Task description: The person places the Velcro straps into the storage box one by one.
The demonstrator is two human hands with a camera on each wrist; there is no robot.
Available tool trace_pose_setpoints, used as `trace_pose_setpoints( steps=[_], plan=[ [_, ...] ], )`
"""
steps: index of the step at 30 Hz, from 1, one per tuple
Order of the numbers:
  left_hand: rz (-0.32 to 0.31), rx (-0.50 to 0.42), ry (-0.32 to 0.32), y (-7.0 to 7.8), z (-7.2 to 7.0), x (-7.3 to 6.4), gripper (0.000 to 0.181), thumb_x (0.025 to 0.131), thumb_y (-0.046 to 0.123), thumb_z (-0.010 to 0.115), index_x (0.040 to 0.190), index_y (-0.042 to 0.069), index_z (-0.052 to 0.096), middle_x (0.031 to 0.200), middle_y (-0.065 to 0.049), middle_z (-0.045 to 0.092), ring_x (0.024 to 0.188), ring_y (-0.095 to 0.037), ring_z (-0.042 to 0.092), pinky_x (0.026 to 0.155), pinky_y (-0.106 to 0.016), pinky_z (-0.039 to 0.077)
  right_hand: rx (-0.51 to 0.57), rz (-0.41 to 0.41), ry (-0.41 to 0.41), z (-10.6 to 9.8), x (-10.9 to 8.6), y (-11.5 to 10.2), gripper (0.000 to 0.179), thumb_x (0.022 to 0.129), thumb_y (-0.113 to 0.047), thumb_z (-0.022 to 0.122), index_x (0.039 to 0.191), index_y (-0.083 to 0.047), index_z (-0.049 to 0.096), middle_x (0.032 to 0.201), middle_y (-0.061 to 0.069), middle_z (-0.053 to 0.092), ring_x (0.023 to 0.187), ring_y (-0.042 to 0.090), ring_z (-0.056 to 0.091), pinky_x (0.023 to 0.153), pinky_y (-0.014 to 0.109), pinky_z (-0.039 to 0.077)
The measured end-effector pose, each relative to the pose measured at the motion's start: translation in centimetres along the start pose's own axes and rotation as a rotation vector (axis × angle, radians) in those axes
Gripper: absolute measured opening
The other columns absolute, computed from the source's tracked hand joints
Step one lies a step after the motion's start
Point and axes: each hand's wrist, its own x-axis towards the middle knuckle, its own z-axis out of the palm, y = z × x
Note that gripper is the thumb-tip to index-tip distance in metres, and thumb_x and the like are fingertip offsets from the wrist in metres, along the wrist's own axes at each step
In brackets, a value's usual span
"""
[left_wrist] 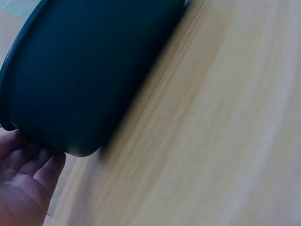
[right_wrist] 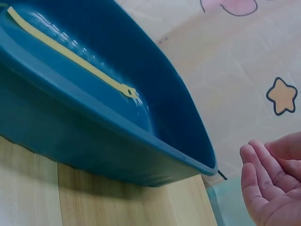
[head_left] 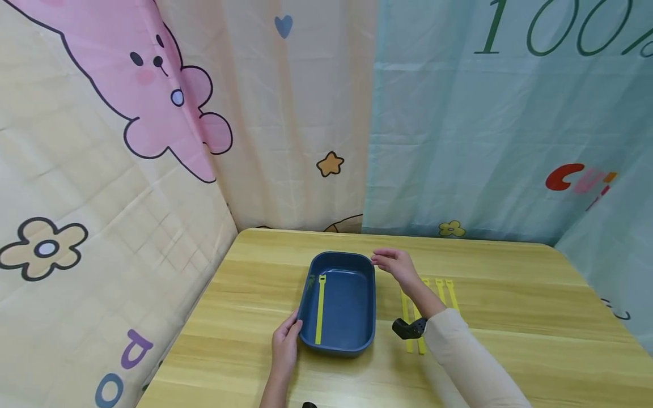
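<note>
A dark blue rectangular bin (head_left: 348, 309) stands on the table, with one flat yellow cable tie (head_left: 320, 309) lying lengthwise along its left side. My left hand (head_left: 285, 343) is at the bin's near left corner, its fingers touching the outer wall; in the left wrist view, the fingers (left_wrist: 49, 172) rest against the end wall below the rim. My right hand (head_left: 397, 265) hovers by the far right corner, fingers loosely bent. Nothing shows between those fingers (right_wrist: 263, 181) in the right wrist view, and they are apart from the rim.
Several more yellow cable ties (head_left: 410, 347) lie side by side on the wooden table (head_left: 520, 306) right of the bin, partly hidden under my right forearm. A black wrist device (head_left: 410, 328) is on that arm. Printed curtains (head_left: 306, 113) hang behind and beside the table.
</note>
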Motion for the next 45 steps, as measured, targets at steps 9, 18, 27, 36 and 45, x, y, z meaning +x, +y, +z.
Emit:
trace_pose_setpoints(
  steps=[9,18,27,36,45],
  plan=[
    [0.001,0.004,0.011,0.1,-0.2,0.0,0.032,0.085,0.006,0.045,0.114,-0.006,0.048,0.117,-0.016,0.048,0.111,-0.022,0.039,0.089,-0.026,0.034,-0.034,-0.012,0.058,-0.5,-0.6,0.3,0.043,0.075,-0.027,0.062,0.106,0.003,0.055,0.091,0.010,0.061,0.080,0.018,0.059,0.070,0.030,0.048],
    [0.000,-0.011,-0.018,0.2,-0.1,0.0,0.033,0.086,0.008,0.044,0.116,-0.006,0.046,0.119,-0.017,0.045,0.112,-0.022,0.038,0.090,-0.028,0.033,-0.141,0.075,0.068,1.0,-5.4,-7.3,0.028,0.082,-0.005,0.053,0.104,0.011,0.052,0.093,0.021,0.058,0.082,0.026,0.057,0.079,0.041,0.043],
    [-0.004,-0.015,-0.004,0.3,0.0,-0.1,0.032,0.086,0.007,0.045,0.115,-0.006,0.047,0.118,-0.016,0.046,0.112,-0.021,0.038,0.091,-0.027,0.032,-0.228,0.096,0.114,0.1,-5.6,-6.0,0.024,0.081,-0.003,0.053,0.100,0.011,0.054,0.092,0.021,0.059,0.080,0.024,0.058,0.073,0.032,0.047],
    [-0.006,-0.025,-0.009,0.1,0.0,0.0,0.033,0.086,0.008,0.045,0.116,-0.005,0.047,0.119,-0.015,0.046,0.112,-0.019,0.038,0.090,-0.024,0.033,-0.315,0.112,0.135,-0.9,-5.7,-5.7,0.025,0.082,-0.006,0.052,0.102,0.009,0.054,0.094,0.019,0.059,0.084,0.025,0.056,0.076,0.037,0.045],
    [-0.011,-0.016,-0.019,0.1,0.0,0.0,0.034,0.087,0.009,0.044,0.117,-0.006,0.046,0.120,-0.016,0.045,0.113,-0.021,0.037,0.091,-0.027,0.032,-0.312,0.144,0.165,-1.7,-5.8,-5.1,0.027,0.082,-0.004,0.051,0.104,0.011,0.052,0.095,0.021,0.057,0.088,0.031,0.054,0.078,0.042,0.043]
  ],
)
